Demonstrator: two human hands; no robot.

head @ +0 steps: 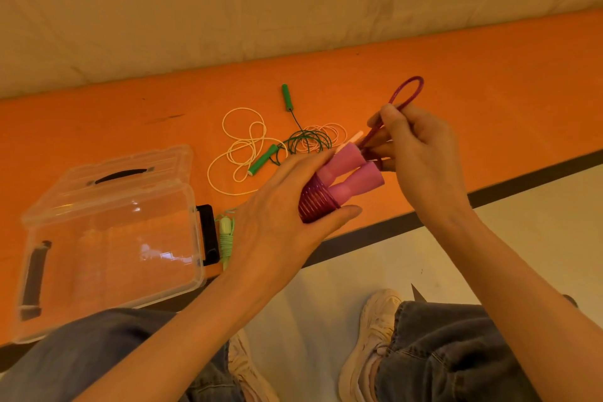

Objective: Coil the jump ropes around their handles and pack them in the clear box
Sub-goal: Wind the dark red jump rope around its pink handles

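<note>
My left hand [280,215] gripped the rope-wound pink handles [339,183], my right hand [421,153] pinched the purple rope loop [408,91], clear box [107,238] lay open on the counter [489,81].

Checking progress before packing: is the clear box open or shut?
Open: the clear box has its lid swung back behind it.

The left hand [280,225] grips two pink handles [346,173] wound with purple rope while the right hand [421,153] pinches its remaining loop [408,91] above the orange table [489,75].
</note>
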